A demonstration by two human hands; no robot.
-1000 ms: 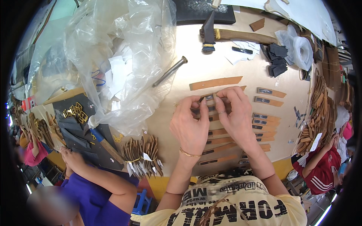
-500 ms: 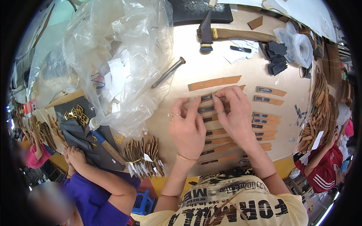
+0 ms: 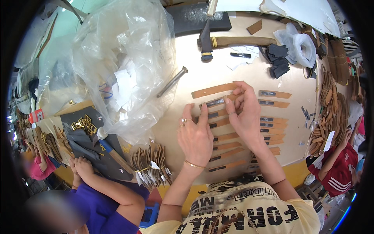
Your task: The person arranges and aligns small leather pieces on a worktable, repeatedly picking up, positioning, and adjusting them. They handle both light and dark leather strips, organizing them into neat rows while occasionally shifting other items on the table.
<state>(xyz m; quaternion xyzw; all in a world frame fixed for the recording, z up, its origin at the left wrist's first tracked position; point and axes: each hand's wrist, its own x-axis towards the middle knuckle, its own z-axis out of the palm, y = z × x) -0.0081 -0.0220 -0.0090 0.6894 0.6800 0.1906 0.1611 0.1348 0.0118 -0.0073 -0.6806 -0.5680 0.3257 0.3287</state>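
A brown leather strip (image 3: 216,102) with a dark, shiny patch along it lies on the table between my hands. My left hand (image 3: 195,138), wearing rings and a bracelet, presses the strip's left end with one fingertip, its neighbouring finger apart. The thumb of my right hand (image 3: 246,115) rests at the patch's right end, and its bent fingers reach over the strip's far part, partly hiding it. Just beyond lies a plain leather strip (image 3: 212,90). Nearer me runs a column of patched leather strips (image 3: 227,155), with a second column (image 3: 274,121) to the right.
A hammer (image 3: 237,41) and a metal punch (image 3: 172,82) lie farther back, near a large plastic bag (image 3: 128,66). Black pieces (image 3: 278,60) are heaped at the back right. Leather bundles (image 3: 152,162) flank the work area. A co-worker's hands (image 3: 81,167) rest at left.
My right thumb and fingers have slid slightly right, away from my left hand, uncovering more of the dark patch. The view has shifted slightly.
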